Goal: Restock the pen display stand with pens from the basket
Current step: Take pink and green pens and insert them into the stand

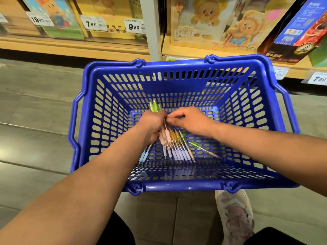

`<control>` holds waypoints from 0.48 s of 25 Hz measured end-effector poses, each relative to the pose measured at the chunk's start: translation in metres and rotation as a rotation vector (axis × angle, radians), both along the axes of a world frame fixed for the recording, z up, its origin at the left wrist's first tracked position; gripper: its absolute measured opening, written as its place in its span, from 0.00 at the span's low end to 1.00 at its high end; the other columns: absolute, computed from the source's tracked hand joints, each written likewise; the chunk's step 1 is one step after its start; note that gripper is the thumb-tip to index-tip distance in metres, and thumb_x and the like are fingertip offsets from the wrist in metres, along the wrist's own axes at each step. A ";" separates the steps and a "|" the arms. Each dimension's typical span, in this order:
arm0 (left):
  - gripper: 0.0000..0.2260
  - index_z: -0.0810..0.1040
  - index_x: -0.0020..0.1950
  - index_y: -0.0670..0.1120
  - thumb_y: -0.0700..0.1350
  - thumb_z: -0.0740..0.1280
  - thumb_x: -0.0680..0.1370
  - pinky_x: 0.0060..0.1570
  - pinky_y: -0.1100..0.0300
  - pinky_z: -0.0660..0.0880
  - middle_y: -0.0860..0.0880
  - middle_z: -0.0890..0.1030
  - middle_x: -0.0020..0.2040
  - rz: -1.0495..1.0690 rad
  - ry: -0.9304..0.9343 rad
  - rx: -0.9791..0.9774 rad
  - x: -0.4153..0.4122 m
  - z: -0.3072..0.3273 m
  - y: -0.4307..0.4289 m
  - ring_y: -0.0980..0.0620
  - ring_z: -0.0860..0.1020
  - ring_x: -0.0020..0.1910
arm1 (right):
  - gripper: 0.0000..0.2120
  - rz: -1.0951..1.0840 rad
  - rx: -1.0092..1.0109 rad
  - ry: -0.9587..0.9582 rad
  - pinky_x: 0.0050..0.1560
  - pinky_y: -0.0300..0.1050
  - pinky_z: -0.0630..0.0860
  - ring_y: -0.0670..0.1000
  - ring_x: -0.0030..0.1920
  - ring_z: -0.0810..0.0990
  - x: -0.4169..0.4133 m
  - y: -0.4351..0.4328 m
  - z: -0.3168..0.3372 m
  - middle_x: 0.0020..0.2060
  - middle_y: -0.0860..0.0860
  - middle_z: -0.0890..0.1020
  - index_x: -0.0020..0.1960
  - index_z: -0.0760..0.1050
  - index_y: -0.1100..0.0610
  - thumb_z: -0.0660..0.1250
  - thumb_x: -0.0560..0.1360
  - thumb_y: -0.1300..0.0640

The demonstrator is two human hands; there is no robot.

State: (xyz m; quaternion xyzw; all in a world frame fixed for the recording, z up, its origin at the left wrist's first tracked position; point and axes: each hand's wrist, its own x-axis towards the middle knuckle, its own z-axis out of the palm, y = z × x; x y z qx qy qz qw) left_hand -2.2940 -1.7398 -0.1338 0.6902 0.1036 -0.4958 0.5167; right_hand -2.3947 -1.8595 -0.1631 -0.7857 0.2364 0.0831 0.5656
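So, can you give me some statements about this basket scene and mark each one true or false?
1. The left hand holds a bundle of pens. True.
2. The basket is red. False: it is blue.
3. The right hand rests on the basket's rim. False: it pinches the bundle, inside the basket.
4. Loose pens lie on the basket floor. True.

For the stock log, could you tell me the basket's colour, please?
The basket is blue; head view.
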 end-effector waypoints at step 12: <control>0.11 0.70 0.55 0.37 0.41 0.69 0.80 0.27 0.59 0.77 0.48 0.77 0.30 -0.045 0.046 0.013 0.007 -0.003 0.007 0.53 0.74 0.26 | 0.12 0.861 -0.794 0.934 0.49 0.46 0.82 0.55 0.52 0.83 -0.060 -0.016 -0.060 0.51 0.56 0.82 0.60 0.79 0.64 0.67 0.76 0.68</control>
